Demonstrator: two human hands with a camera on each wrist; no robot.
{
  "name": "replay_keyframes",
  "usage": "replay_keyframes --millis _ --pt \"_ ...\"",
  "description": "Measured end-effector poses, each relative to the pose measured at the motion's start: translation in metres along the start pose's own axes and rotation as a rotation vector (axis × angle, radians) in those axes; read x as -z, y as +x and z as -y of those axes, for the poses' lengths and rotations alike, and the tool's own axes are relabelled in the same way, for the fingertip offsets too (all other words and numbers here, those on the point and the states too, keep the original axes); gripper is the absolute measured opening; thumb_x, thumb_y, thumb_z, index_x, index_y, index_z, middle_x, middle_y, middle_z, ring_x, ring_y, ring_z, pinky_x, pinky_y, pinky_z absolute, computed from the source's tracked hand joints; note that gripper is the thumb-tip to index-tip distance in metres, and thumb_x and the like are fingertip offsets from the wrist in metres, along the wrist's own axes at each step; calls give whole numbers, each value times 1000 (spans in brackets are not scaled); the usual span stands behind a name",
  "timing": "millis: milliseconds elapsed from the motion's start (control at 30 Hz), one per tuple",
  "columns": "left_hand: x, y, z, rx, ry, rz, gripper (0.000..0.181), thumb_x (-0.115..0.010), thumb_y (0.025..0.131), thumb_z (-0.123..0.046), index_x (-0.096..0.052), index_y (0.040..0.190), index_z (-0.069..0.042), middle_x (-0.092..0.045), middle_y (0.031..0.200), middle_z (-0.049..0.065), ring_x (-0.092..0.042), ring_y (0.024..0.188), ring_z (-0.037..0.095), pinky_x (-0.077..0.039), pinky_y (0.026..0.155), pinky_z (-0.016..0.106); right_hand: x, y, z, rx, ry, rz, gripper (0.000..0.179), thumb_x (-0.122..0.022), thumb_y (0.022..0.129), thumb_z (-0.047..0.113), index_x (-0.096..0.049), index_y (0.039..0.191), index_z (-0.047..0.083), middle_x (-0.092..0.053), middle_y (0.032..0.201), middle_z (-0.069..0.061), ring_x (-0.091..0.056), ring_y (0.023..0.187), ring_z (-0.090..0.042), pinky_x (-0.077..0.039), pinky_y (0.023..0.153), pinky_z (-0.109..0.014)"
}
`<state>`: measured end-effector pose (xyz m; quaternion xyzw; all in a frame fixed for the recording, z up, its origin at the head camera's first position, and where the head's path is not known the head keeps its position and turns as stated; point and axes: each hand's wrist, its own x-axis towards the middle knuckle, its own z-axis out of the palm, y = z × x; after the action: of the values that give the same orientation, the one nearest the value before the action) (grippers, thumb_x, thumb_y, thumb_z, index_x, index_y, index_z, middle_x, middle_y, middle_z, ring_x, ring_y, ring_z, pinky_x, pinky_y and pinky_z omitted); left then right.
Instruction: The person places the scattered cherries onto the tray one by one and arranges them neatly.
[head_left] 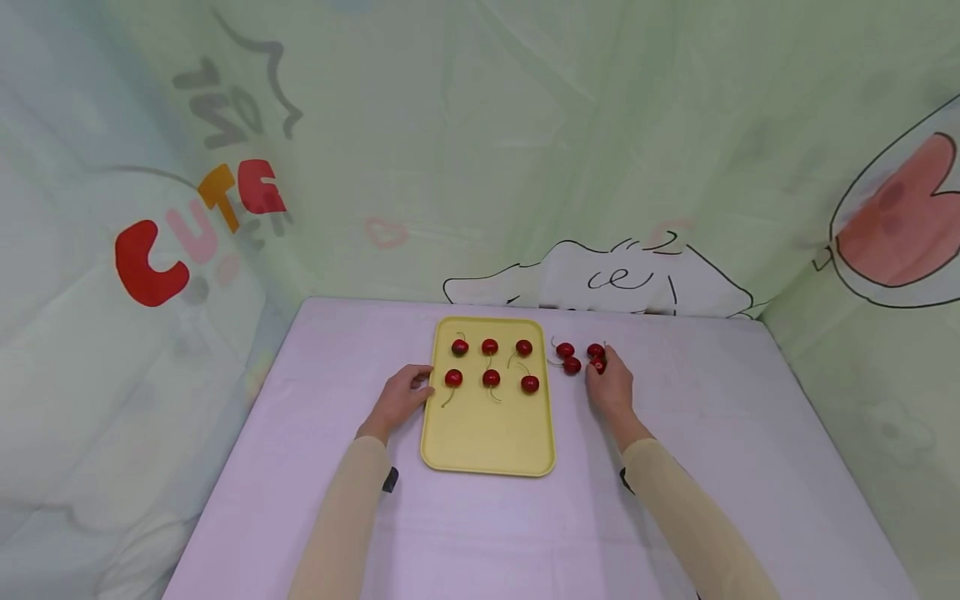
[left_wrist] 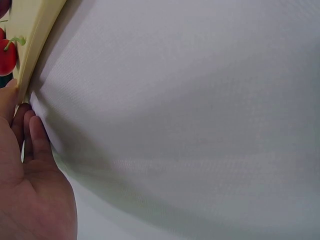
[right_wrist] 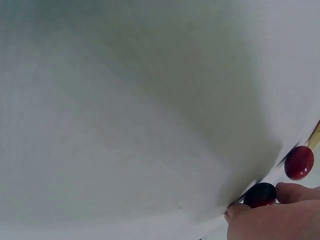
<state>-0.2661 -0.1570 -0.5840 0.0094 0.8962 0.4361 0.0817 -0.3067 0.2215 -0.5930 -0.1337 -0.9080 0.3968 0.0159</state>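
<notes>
A yellow tray (head_left: 487, 437) lies on the table, with red stemmed cherries in two rows of three on its far half. My left hand (head_left: 401, 398) pinches the tray's left rim. In the left wrist view the thumb lies over the rim and the fingers sit against its outer side. Right of the tray, my right hand (head_left: 613, 387) holds a cherry (head_left: 598, 365) between thumb and fingers, partly hidden by them. Another cherry (head_left: 595, 350) lies just beyond it. The right wrist view shows a dark cherry (right_wrist: 260, 195) at the fingertips.
Two more loose cherries, one farther back (head_left: 565, 350) and one nearer (head_left: 572, 366), lie between the tray and my right hand. A pale cloth covers the table (head_left: 480, 533). Printed curtains (head_left: 480, 167) stand behind it and at both sides.
</notes>
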Motion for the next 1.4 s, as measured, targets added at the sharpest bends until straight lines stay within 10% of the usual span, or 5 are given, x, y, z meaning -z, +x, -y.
replay_keyframes --millis 667,967,1400 --pt "1 1 -2 9 15 -11 45 -65 95 -16 -53 138 -10 -56 132 6 -53 117 21 -44 103 37 4 -22 32 186 0 38 60 -53 99 14 -29 152 -1 -34 152 -22 -32 140 -37 -32 112 -49" --pt "-1 4 4 5 8 10 46 -65 95 -17 -53 138 -10 -56 132 6 -53 117 21 -44 103 37 -40 -84 76 410 43 174 57 -64 94 12 -42 144 -5 -48 142 -23 -50 127 -36 -46 100 -46" --pt "-2 3 1 -2 18 -9 45 -66 95 -16 -54 138 -10 -57 133 6 -54 118 21 -44 104 37 -97 -137 104 515 8 383 51 -65 93 10 -48 139 -6 -55 137 -19 -51 127 -32 -45 102 -43"
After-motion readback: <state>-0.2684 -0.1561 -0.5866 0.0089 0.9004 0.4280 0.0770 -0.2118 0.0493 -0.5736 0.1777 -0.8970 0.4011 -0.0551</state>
